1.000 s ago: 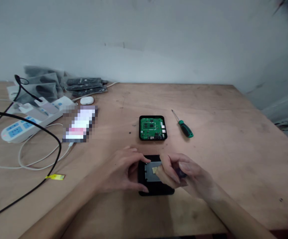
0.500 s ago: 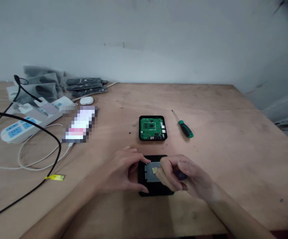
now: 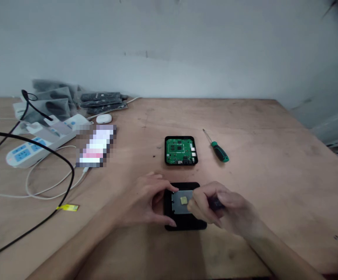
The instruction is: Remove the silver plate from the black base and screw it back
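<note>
A black square case half [image 3: 183,224] lies on the wooden table near me, with a grey metal plate [image 3: 178,205] inside and a small yellowish pad [image 3: 183,200] on the plate. My left hand [image 3: 141,202] grips the case's left edge, thumb at the near corner and fingers at the far one. My right hand [image 3: 215,208] is closed around a small dark tool I cannot make out, its fingertips resting on the plate just right of the pad. Farther back sits the other case half with a green circuit board [image 3: 181,150].
A green-handled screwdriver [image 3: 217,147] lies right of the circuit board. At the left are a white power strip [image 3: 37,142], black and white cables [image 3: 49,171], a phone [image 3: 96,146], a white earbud case [image 3: 104,118] and grey bags [image 3: 52,102]. A small yellow tag [image 3: 68,208] lies by the cable.
My right hand has drawn slightly right and down, uncovering the yellowish pad on the plate. The left hand holds still; the view shifted a little.
</note>
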Demonstrator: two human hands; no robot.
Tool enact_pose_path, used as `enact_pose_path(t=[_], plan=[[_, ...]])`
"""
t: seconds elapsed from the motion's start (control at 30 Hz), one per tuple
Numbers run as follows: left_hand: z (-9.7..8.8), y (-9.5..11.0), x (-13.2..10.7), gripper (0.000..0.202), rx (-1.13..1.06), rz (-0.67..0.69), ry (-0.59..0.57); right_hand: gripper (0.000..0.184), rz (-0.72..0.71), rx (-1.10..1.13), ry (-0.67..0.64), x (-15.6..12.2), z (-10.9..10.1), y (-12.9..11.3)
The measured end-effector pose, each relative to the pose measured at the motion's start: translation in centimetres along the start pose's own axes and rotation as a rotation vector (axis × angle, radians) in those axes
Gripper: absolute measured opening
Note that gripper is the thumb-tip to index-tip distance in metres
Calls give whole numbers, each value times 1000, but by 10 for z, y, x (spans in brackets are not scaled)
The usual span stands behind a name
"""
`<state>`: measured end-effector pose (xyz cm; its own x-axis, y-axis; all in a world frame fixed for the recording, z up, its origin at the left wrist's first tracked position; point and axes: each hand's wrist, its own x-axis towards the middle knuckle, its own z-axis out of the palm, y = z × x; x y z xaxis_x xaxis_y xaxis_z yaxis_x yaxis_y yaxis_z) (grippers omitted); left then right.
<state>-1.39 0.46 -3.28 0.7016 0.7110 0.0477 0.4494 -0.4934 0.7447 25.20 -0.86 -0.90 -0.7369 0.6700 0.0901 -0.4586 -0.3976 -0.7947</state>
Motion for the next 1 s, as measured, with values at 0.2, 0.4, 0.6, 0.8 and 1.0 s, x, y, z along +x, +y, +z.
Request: enact_pose_path(t=[0.2, 0.4, 0.6, 0.8, 1.0], plan=[[-1, 1, 0, 69, 10, -16, -21, 33, 67, 181, 20, -6, -4, 9], [-2, 1, 1, 69, -4, -5, -21, 33, 67, 195, 5, -6, 0, 9], [-1, 2, 0, 68, -12, -7, -11, 51, -2, -34, 19, -5, -2, 9], [-1, 2, 1, 68, -3, -2, -3, 66, -25, -169, -2, -4, -5, 11], [-2, 3, 1, 69, -12, -5, 1, 55, 15, -91, 10, -2, -2, 3]])
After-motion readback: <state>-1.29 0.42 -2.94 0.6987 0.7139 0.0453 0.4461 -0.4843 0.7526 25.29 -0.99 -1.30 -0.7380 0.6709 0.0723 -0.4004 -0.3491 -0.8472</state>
